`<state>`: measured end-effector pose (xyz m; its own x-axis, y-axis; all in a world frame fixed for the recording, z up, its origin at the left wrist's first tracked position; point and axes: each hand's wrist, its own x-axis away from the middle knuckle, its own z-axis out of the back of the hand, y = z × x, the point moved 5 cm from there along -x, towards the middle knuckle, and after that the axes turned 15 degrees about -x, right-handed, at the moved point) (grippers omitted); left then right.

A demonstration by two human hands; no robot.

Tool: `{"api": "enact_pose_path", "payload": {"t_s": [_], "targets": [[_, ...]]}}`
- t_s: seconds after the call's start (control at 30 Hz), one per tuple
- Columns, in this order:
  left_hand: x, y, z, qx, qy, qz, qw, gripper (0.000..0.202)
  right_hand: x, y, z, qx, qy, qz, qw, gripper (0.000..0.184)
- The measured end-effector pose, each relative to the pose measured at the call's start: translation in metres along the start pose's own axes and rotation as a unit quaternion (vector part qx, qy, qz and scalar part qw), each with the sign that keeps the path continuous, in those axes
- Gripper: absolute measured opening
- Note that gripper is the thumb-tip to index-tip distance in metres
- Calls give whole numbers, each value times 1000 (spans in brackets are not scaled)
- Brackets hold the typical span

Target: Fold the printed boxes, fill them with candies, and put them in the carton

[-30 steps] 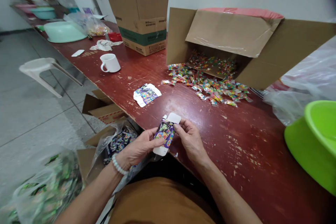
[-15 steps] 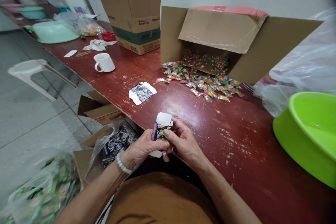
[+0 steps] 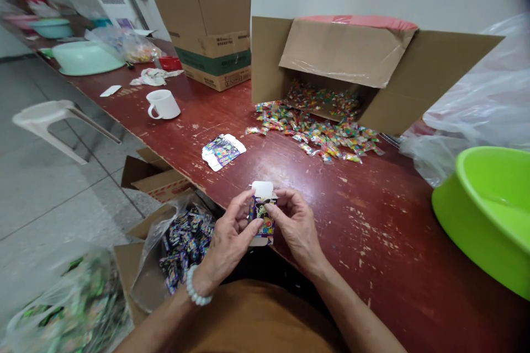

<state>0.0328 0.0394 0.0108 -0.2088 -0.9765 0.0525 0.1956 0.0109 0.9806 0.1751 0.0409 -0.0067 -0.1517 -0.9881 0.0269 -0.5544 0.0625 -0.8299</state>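
Between my two hands is a small printed candy box [image 3: 262, 209], dark with bright pictures, its white end flaps sticking out at top and bottom. My left hand [image 3: 235, 226] grips its left side, thumb on the front, with a pale bead bracelet on the wrist. On the right side, my right hand [image 3: 295, 226] holds the box with its thumb pressed on the front face. Flat on the table beyond lie several unfolded box blanks [image 3: 223, 151]. Small wrapped candies [image 3: 318, 135] spill from an open cardboard carton [image 3: 333, 52] on its side.
A white mug [image 3: 163, 105] and another carton [image 3: 205, 38] stand on the red table [image 3: 339, 226]. At right is a green basin [image 3: 484, 220]. Below the left edge, a lined box holds dark printed packets [image 3: 186, 242], near a plastic bag [image 3: 78, 303] and a white stool [image 3: 49, 113].
The candy box has shifted slightly right and turned more upright and face-on. My left hand has moved its fingers up along the box's left side, off the lower end.
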Motion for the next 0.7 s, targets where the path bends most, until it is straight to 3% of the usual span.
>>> {"api": "enact_pose_path", "payload": {"t_s": [0.13,0.3,0.43,0.57,0.7], "targets": [[-3,-6,2,12,-38,27,999,38,1,7,5,4,-16,-33,999,22],[-9,-10,2,27,-58,42,997,24,-5,2,11,25,-34,-110,993,29],[-11,-11,1,-12,-31,5,999,19,-12,-7,11,15,-43,-80,996,39],[-9,-18,2,80,-19,55,995,38,-10,-6,5,95,-103,-50,989,20],[-2,-23,-13,169,-155,165,959,43,-5,-13,5,164,-90,37,982,16]]}}
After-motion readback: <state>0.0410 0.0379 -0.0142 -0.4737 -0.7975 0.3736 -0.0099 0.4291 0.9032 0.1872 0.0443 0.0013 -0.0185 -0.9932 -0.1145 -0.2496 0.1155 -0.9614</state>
